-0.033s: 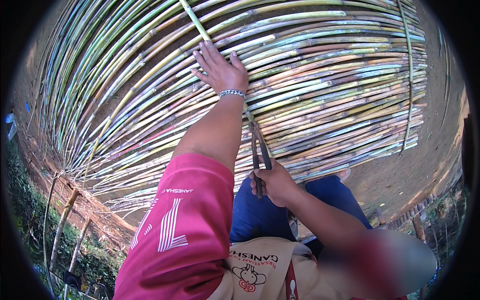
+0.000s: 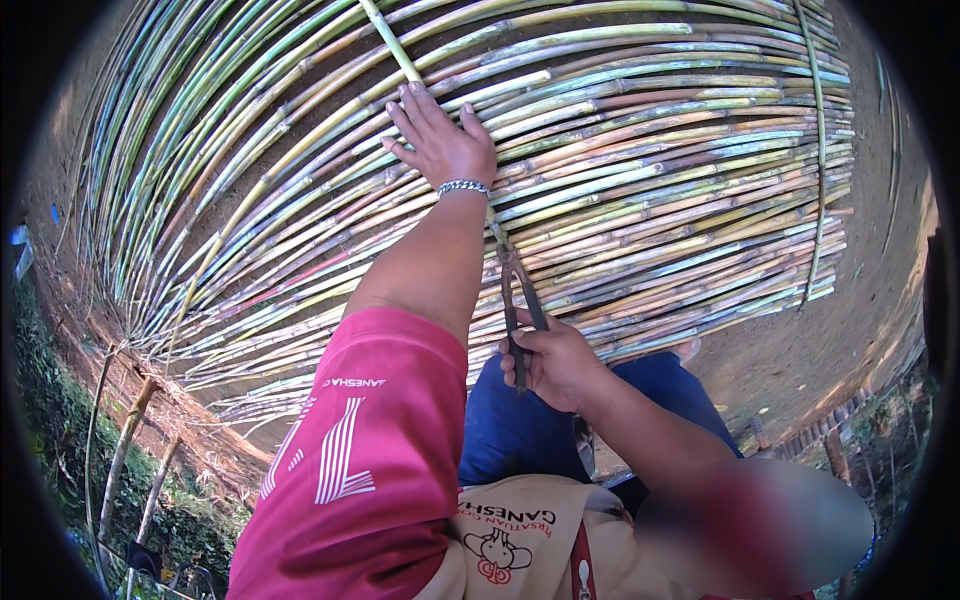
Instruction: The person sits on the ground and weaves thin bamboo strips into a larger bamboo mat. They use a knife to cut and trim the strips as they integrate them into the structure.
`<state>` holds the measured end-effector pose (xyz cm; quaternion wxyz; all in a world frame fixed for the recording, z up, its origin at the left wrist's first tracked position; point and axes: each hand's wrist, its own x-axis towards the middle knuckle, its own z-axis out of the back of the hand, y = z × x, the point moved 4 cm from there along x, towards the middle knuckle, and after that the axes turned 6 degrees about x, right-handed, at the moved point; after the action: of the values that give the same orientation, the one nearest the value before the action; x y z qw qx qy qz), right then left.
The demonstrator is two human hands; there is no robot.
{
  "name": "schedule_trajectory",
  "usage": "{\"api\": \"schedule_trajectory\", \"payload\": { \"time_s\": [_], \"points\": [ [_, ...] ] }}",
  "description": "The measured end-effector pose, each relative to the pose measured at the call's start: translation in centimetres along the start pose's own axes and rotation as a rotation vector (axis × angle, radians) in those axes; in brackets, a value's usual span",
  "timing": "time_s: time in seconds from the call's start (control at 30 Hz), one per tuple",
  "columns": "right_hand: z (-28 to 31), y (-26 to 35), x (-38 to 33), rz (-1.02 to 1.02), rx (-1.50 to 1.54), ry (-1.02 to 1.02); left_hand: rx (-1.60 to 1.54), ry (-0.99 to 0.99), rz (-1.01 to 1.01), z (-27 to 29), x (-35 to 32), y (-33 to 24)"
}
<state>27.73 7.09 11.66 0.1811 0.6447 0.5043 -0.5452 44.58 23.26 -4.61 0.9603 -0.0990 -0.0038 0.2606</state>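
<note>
My left hand point(image 2: 440, 138) lies flat, fingers spread, across a lattice of thin bamboo poles point(image 2: 620, 172). It rests over a pale green cross pole point(image 2: 391, 42) that runs beneath it and comes out past the wrist. My right hand point(image 2: 560, 368) is closed round the dark handles of long metal pincers point(image 2: 533, 301). Their handles stand apart, and the jaws sit at the near end of the cross pole; what they bite on is too small to make out. A chain bracelet point(image 2: 463, 186) circles my left wrist.
Another thin cross stick point(image 2: 818, 130) lies over the poles near their right ends. Bare soil point(image 2: 790, 350) borders the poles at the right. Upright stakes point(image 2: 128, 440) and green plants point(image 2: 50, 400) stand at the lower left. My blue-trousered knees point(image 2: 520, 430) are close to the near poles.
The pincer handles have spread a little wider, and my right hand has shifted slightly to the right. My left hand has stayed where it was.
</note>
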Motion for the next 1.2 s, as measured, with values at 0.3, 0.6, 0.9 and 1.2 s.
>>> {"api": "schedule_trajectory", "payload": {
  "time_s": [0.3,0.6,0.9,1.2],
  "points": [
    [0.9,0.4,-0.2,-0.118,-0.273,-0.035,0.015,0.007,-0.003,-0.2,-0.1,0.0],
    [-1.8,4.3,-1.9,0.004,-0.967,-0.278,0.031,0.036,0.013,0.0,0.0,0.1],
    [-4.9,8.2,-3.6,0.125,-2.072,-0.303,0.041,0.026,0.013,-0.2,0.2,0.1],
    [-7.1,8.4,-1.9,0.247,-2.594,-0.395,0.028,0.05,0.021,0.0,0.1,0.0]
  ]
}}
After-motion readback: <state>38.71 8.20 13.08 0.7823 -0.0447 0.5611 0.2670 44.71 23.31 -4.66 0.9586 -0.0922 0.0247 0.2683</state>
